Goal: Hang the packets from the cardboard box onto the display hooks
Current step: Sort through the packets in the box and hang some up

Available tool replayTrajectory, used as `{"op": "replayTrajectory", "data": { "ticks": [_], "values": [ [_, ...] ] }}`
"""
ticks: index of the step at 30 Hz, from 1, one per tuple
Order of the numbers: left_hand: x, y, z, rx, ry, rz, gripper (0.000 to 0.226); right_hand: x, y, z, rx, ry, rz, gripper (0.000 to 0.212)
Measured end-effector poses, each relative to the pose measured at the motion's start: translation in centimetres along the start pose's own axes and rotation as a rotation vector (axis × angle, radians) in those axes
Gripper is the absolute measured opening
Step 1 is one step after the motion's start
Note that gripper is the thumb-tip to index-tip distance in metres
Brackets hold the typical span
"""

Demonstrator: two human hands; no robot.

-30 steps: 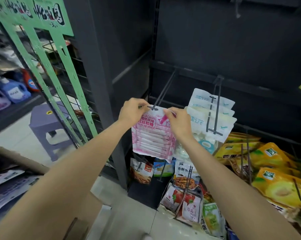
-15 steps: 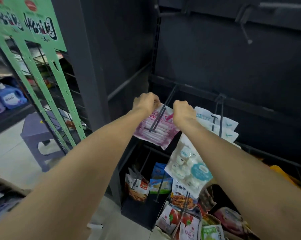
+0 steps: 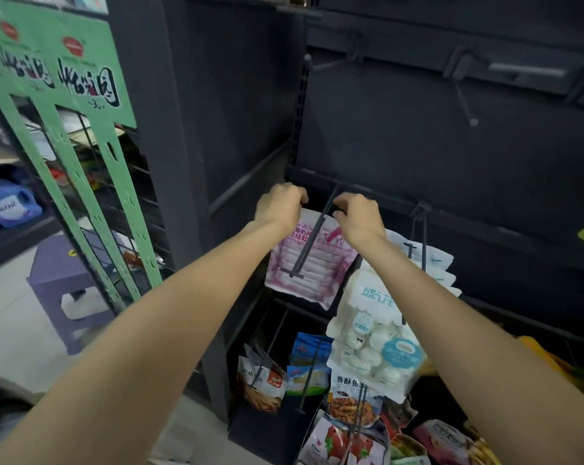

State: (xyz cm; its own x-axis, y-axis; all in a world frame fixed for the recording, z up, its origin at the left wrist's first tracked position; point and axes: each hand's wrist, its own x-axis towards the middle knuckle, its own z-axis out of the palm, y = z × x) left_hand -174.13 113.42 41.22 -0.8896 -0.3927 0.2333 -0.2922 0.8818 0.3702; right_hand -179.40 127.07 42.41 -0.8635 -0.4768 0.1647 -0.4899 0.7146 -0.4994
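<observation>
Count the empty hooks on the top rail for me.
2 that I can see: one empty hook at the rail's left end, another empty hook to its right. The frame's right edge may hide more.

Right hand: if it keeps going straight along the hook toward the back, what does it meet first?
Probably the dark crossbar the hook is mounted on, just beyond the knuckles of the right hand, which pinches the pink packet by its top edge. Nothing else shows between them, though depth is hard to judge here.
</observation>
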Motion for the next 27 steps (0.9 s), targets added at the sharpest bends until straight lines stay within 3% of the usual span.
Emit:
{"op": "replayTrajectory", "data": {
  "ticks": [3, 7, 12, 21, 27],
  "values": [
    [-2.0, -0.6, -2.1, -0.074, 0.026, 0.025, 0.028, -1.9, -1.5, -1.1, 0.075, 0.077, -0.075, 0.028],
    [-6.7, -1.6, -5.0, -0.295, 0.015, 0.041, 0.024, -5.7, -4.1, -2.0, 0.108, 0.018, -0.165, 0.023],
    [-13.5, -4.5, -9.3, -0.217, 0.002, 0.018, 0.021, -11.0, -9.2, -1.2, 0.111, -0.066, -0.27, 0.025],
    [-29.6, -14.6, -13.8, -0.027, -0.046, -0.271, 0.023, -23.3, -18.6, 6.9, 0.1, -0.399, -0.426, 0.028],
    [-39.9, -21.9, -12.2, 0.059, -0.213, -0.35, 0.027, -30.1, -21.2, 16.4, -0.109, -0.713, -0.532, 0.035]
  ]
}}
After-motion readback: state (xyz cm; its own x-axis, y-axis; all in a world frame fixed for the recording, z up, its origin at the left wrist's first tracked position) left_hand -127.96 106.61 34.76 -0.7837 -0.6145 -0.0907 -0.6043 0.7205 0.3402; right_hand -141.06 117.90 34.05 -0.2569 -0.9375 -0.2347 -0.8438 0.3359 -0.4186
